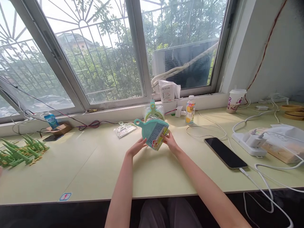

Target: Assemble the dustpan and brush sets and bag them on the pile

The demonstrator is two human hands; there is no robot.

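Observation:
Between my two hands a small teal dustpan point(144, 132) is held tilted above the table, its looped handle pointing to the upper left. A brush with grey-blue bristles point(157, 131) lies against it, with a printed card point(157, 142) along the lower right. My left hand point(139, 146) grips the lower left edge, thumb on the front. My right hand point(170, 141) holds the right side, its thumb on the card. The fingers behind the dustpan are hidden. Just behind stand more teal and green dustpans point(153, 109), partly covered by the held one.
A plastic-wrapped packet point(125, 129) lies left of the dustpans. At the right are a drink bottle point(190, 109), a charging phone point(225, 152), a power strip point(249, 145), loose cables and a cup point(235, 100). Green plastic pieces point(22, 150) lie at the far left.

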